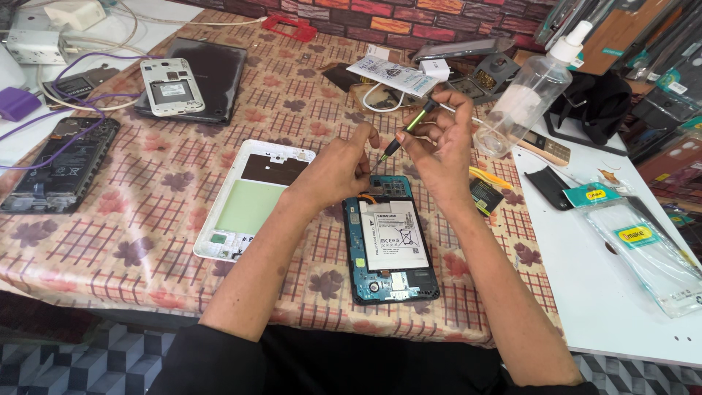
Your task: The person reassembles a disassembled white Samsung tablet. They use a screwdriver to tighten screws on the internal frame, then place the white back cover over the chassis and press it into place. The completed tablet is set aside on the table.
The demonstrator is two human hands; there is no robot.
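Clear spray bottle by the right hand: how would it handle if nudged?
The spray bottle looks nearly empty, so probably light. It is tall and narrow and appears to lean, so a nudge would likely tip it. Its round body would then probably roll across the white table.

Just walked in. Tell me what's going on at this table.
A person is working on an opened tablet lying back-up on the patterned tablecloth. The right hand holds a green-handled screwdriver, tip pointed down at the tablet's top edge, and the left hand pinches close to that tip. The tablet's white back cover lies beside it, removed.
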